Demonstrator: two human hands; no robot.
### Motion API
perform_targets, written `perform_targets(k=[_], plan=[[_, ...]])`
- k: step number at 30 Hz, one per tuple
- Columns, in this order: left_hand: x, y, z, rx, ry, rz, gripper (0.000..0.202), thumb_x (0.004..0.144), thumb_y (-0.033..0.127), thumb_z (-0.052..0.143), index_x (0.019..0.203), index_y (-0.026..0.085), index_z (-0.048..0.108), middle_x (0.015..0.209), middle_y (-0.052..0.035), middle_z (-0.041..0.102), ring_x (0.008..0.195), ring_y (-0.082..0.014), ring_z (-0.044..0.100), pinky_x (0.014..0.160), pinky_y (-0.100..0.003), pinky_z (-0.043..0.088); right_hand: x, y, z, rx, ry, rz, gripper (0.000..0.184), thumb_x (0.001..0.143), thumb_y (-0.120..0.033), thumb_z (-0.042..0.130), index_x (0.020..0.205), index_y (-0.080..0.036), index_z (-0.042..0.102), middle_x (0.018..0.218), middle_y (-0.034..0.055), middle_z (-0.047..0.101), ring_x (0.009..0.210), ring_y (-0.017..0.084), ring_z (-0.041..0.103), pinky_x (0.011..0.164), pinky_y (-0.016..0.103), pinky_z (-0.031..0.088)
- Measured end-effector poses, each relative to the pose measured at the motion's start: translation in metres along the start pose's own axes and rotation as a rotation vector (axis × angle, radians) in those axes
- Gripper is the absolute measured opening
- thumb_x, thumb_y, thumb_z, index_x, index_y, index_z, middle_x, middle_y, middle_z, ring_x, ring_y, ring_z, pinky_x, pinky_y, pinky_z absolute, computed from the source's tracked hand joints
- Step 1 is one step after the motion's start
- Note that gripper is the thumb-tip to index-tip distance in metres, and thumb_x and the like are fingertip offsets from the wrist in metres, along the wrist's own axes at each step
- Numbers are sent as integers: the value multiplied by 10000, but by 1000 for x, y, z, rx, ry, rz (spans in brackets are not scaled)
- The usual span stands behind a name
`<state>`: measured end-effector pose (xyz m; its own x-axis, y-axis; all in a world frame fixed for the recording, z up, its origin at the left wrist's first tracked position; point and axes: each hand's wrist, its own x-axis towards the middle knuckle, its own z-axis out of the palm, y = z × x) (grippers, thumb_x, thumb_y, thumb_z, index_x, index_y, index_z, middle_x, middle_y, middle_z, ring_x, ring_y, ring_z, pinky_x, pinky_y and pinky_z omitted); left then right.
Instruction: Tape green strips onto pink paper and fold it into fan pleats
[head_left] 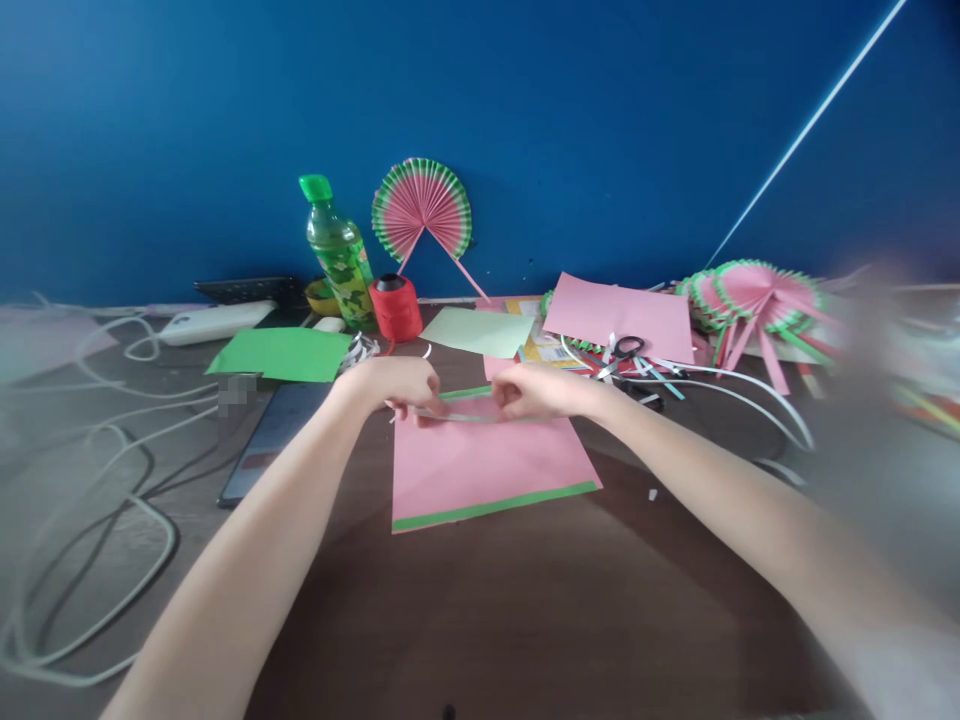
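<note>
A sheet of pink paper [480, 465] lies flat on the table in front of me, with green bands along its near and far edges. Across its far part runs a thin pale strip [471, 417], just above or on the paper; I cannot tell which. My left hand [401, 385] is closed on the strip's left end, fingers curled down at the sheet. Fingers pinched, my right hand [531, 390] has the strip's right part. Fingertips of both hands are partly hidden.
Behind the hands stand a green bottle [341, 255], a red round object [395, 308] and a folded pink-green fan [424, 205]. Scissors [628, 347] lie among paper scraps at right, near more fans [765, 290]. Green paper [281, 353], a phone [274, 435] and loose cables [161, 530] are at left.
</note>
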<state>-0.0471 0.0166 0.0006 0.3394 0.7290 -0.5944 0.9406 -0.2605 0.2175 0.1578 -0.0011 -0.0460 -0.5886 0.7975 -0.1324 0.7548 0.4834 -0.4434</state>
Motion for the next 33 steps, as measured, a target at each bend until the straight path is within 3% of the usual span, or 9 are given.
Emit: perform_targets(k=[3,6,9,13,15,18,22,27,33], plan=[[-4,-13,-8,-35,147,-11,279,646,457,566,661,183,614,743,-31,676,505,-122,543,501,-230,346,-1,2,-3,-36,8,16,129,688,-301,628,716,-183,585,718,8,582,609,113,488,528,229,316],[-7,-24,-14,19,354,-109,252,655,419,564,572,181,561,607,-30,625,499,-140,527,496,-248,321,-3,3,-8,-76,31,45,109,686,-289,628,690,-185,596,729,13,587,628,120,492,533,232,310],[-5,-29,-13,60,322,-182,285,630,374,599,457,170,501,499,-38,544,441,-144,468,487,-277,294,-5,4,-12,-70,34,51,78,694,-250,602,729,-187,633,749,23,604,647,127,505,547,237,322],[2,-30,-7,61,201,-141,219,569,230,618,418,173,469,412,-16,451,394,-132,399,476,-288,275,-5,5,-13,-17,84,27,130,723,-227,548,774,-188,660,746,29,631,633,129,518,555,247,332],[3,-31,-7,47,216,-87,137,559,189,584,459,177,492,424,-7,452,413,-135,407,477,-282,280,-5,3,-13,25,159,20,148,743,-221,525,783,-192,664,736,25,640,631,128,526,567,249,340],[1,-28,-10,-9,338,5,54,601,230,545,600,182,570,559,-9,543,509,-147,474,496,-262,310,-5,0,-13,88,291,22,154,776,-257,513,772,-187,650,693,16,628,608,124,518,571,253,346],[-5,-18,-12,-280,479,194,245,651,305,560,863,200,621,823,-7,659,742,-169,581,593,-229,393,-4,-2,-12,178,492,-37,132,790,-235,502,814,-178,619,766,20,620,630,120,509,589,260,365],[-11,-3,-8,-635,399,455,336,726,319,558,1030,177,565,894,-39,696,826,-171,627,681,-253,438,-2,-4,-11,350,684,-188,127,785,-200,530,905,-175,564,895,30,580,643,104,525,611,270,427],[-10,11,-2,-713,324,600,361,776,275,552,1106,135,507,909,-68,688,841,-168,634,780,-305,458,-2,-13,-10,539,751,-295,283,779,-186,553,1054,-210,494,1142,71,503,985,170,568,802,314,485]])
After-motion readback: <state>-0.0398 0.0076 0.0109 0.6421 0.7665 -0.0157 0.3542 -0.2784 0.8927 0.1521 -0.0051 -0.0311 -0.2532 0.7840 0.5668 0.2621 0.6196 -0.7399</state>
